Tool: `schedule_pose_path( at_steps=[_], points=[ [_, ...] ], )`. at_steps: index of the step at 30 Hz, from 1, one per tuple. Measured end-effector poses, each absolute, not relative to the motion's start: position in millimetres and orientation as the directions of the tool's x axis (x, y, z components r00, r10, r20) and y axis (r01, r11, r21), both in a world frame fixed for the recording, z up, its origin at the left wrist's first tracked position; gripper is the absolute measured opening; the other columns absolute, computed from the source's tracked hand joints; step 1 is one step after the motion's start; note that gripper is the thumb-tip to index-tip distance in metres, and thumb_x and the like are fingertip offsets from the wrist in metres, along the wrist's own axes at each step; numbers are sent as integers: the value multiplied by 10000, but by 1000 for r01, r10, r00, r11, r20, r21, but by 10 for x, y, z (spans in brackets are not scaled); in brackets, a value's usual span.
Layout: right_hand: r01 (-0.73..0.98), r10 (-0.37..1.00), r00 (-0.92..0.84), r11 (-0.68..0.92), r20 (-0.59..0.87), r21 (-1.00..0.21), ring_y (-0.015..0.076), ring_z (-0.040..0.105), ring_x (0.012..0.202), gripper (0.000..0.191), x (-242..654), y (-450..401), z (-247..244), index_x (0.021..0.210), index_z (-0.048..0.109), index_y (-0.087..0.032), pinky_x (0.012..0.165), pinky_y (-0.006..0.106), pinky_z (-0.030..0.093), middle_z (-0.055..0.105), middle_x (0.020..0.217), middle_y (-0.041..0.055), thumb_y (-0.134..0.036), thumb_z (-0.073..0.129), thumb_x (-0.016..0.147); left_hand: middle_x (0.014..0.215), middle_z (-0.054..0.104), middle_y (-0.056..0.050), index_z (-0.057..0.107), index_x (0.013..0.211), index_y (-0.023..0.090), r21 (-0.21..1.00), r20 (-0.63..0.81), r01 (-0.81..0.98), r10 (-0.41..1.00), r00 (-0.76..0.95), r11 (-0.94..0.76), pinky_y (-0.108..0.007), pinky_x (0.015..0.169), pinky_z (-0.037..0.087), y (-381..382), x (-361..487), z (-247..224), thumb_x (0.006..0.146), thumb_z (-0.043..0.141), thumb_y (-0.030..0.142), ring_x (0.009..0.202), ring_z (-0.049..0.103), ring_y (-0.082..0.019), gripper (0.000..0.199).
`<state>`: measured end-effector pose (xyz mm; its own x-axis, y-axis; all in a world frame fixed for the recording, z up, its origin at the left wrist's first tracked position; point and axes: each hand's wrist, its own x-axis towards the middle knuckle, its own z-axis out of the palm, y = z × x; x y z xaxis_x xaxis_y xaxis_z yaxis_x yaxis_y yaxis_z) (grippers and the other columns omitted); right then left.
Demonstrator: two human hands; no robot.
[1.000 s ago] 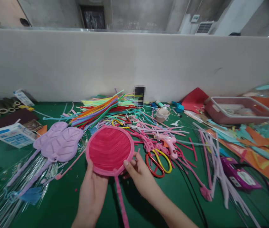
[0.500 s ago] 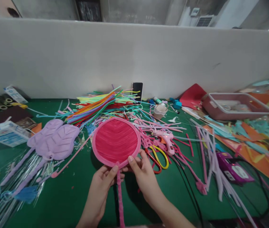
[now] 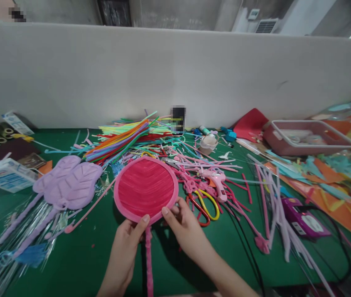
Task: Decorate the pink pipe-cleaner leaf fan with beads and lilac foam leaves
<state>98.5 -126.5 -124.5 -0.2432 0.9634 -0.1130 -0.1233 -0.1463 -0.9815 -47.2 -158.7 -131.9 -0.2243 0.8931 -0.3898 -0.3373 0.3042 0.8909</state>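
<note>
A round fan (image 3: 146,187) with a deep pink face, a lighter pink rim and a pink wrapped handle is held up over the green table (image 3: 79,264). My left hand (image 3: 126,247) pinches its lower rim beside the top of the handle, thumb in front and fingers behind. On the lower right rim, my right hand (image 3: 183,227) grips with its thumb on the front; its other fingers are partly hidden behind. The handle hangs down between both wrists.
Purple leaf-shaped fans (image 3: 73,185) lie left. Behind are colourful fuzzy stems (image 3: 119,142) and a pixelated phone-like object (image 3: 178,119). Right of the fan are scissors (image 3: 208,206), a pink glue gun (image 3: 220,183), a purple device (image 3: 305,218) and a pink bin (image 3: 309,150).
The fan has shifted slightly left and down with both hands, uncovering more of the scissors behind it. Both hands keep their hold on the rim.
</note>
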Motion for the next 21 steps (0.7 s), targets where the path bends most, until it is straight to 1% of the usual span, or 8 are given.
schedule_pose_path(
  at_steps=[3, 4, 6, 8, 11, 15, 18, 21],
  points=[
    [341, 984, -173, 27, -34, -940, 193, 655, 838, 400, 1435, -845, -992, 1159, 540, -204, 753, 328, 500, 702, 960, 66, -467, 594, 862, 588, 635, 3, 648, 690, 145, 886, -440, -265, 868, -231, 379, -207, 523, 468, -1591, -544, -1300, 656, 814, 440, 528, 553, -117, 341],
    [535, 996, -72, 84, 54, -841, 199, 652, 831, 367, 1612, -638, -893, 1131, 577, -191, 747, 331, 494, 701, 976, 81, -459, 559, 880, 573, 626, 1, 635, 671, 146, 891, -442, -230, 867, -232, 392, -202, 506, 463, -1588, -564, -1295, 661, 805, 459, 515, 553, -116, 356],
    [867, 972, 49, 72, 228, -493, 228, 640, 934, 344, 1935, -182, -730, 1138, 609, -182, 816, 349, 474, 683, 1095, 113, -418, 515, 905, 567, 629, -10, 629, 678, 150, 896, -444, -138, 867, -225, 423, -196, 465, 452, -1579, -593, -1295, 672, 784, 496, 495, 573, -125, 379],
    [924, 958, 107, 3, 267, -382, 311, 562, 1112, 392, 2159, 252, -666, 1200, 591, -106, 926, 427, 411, 634, 1181, 200, -321, 543, 876, 540, 619, -19, 617, 659, 156, 877, -472, -4, 861, -189, 480, -195, 379, 402, -1575, -615, -1313, 661, 766, 550, 445, 582, -144, 422],
    [957, 973, 101, -39, 206, -288, 378, 514, 1160, 439, 2284, 711, -763, 1155, 641, -99, 937, 488, 385, 634, 1147, 234, -350, 655, 795, 511, 598, -29, 598, 613, 160, 801, -541, 245, 835, -97, 547, -197, 293, 315, -1591, -680, -1344, 682, 685, 651, 385, 586, -175, 503],
    [969, 986, 61, -20, 157, -248, 333, 582, 1040, 291, 2253, 913, -947, 1002, 718, -103, 884, 407, 428, 670, 991, 215, -306, 654, 804, 480, 577, -13, 553, 587, 176, 681, -588, 498, 806, -65, 537, -201, 313, 284, -1594, -883, -1259, 768, 536, 710, 352, 550, -160, 565],
    [966, 976, -4, 59, 216, -252, 333, 571, 1077, 257, 2193, 825, -943, 962, 744, -76, 886, 377, 450, 655, 992, 229, -264, 618, 840, 573, 617, 1, 583, 653, 189, 730, -413, 588, 910, -25, 348, -233, 463, 415, -1480, -1035, -1084, 843, 465, 672, 471, 587, -151, 533],
    [949, 946, -97, 182, 310, -257, 308, 504, 1207, 246, 2054, 554, -871, 1026, 752, -162, 992, 393, 428, 600, 1171, 188, -280, 596, 879, 786, 693, -16, 648, 887, 216, 763, -169, 626, 985, -45, 160, -276, 606, 494, -1200, -1050, -958, 844, 516, 638, 691, 657, -196, 444]
  ],
)
